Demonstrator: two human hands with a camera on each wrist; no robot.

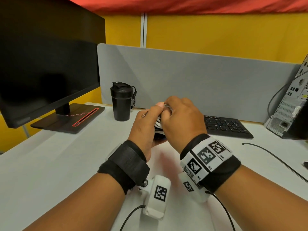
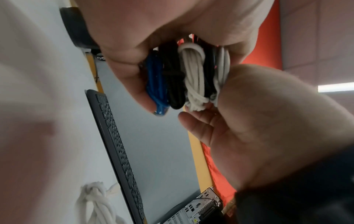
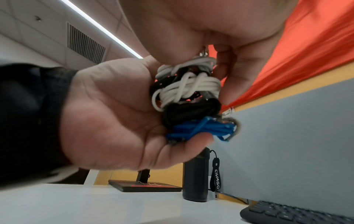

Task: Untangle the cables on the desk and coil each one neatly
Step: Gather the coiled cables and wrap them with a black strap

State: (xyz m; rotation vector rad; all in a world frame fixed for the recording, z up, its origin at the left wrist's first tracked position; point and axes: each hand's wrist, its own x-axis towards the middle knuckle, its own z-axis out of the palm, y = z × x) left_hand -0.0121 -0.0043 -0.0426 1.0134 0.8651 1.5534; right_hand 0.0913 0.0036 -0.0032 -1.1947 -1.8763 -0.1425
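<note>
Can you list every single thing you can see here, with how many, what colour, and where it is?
blue cable coil: one, blue, bottom of the held stack
black cable coil: one, black, above the blue
white cable coil: one, white, above the black
white knotted cable: one, white, on the desk by the keyboard
monitor: one, black, left on the desk
tumbler: one, black, beside the monitor stand
keyboard: one, black, right of the hands
computer tower: one, silver, far right
desk: one, white
left hand: grips the stack
right hand: pinches its top
</note>
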